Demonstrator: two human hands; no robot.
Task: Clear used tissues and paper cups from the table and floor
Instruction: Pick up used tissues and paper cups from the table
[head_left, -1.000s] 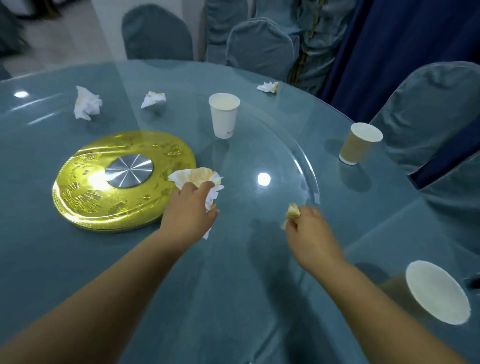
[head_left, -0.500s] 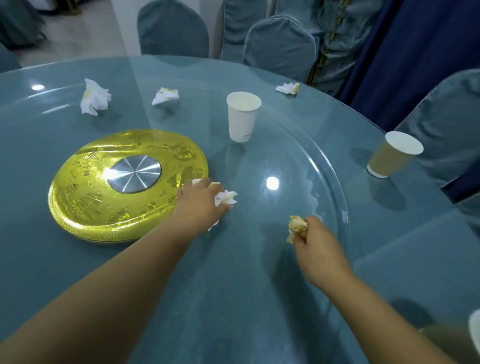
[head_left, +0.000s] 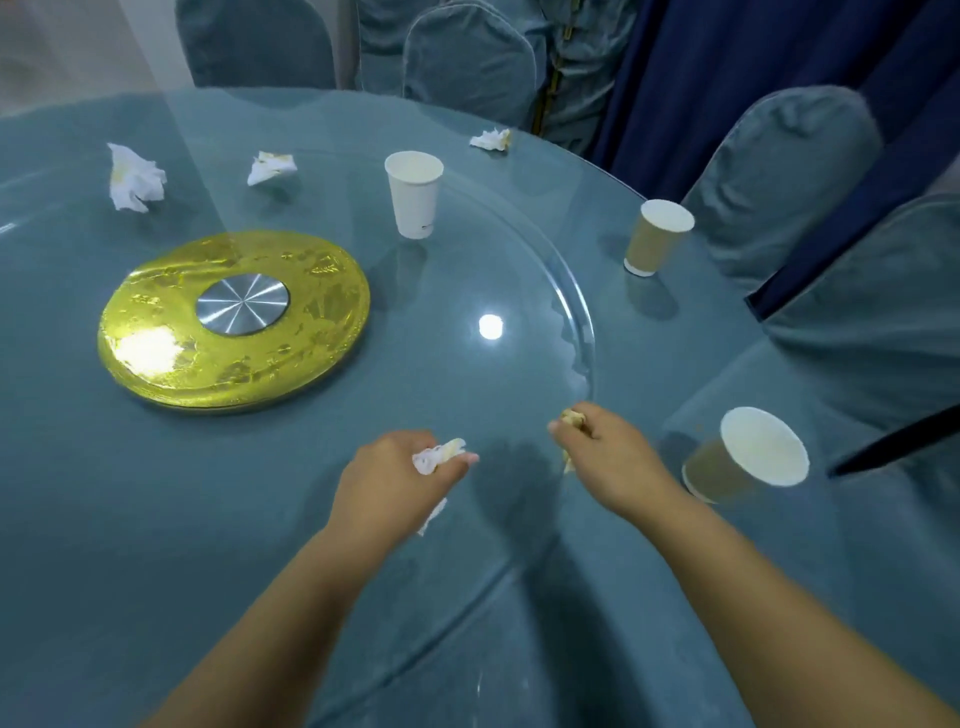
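Observation:
My left hand is closed around a crumpled white tissue above the glass turntable. My right hand grips a small yellowish tissue wad near the turntable's rim. Three more crumpled tissues lie further off: a large tissue at far left, a second tissue beside it, and a third tissue by the table's far edge. A white paper cup stands upright on the turntable. One brown paper cup stands to the right, and another brown cup is just right of my right hand.
A gold disc with a steel hub sits under the centre of the glass turntable. The round table has a blue-grey cloth. Covered chairs ring the far and right sides, with dark blue curtains behind.
My left hand lifted the tissue away from the gold disc and drew back toward me, bunching it up. My right hand also pulled back with its wad. The view tilted, showing the near brown cup again.

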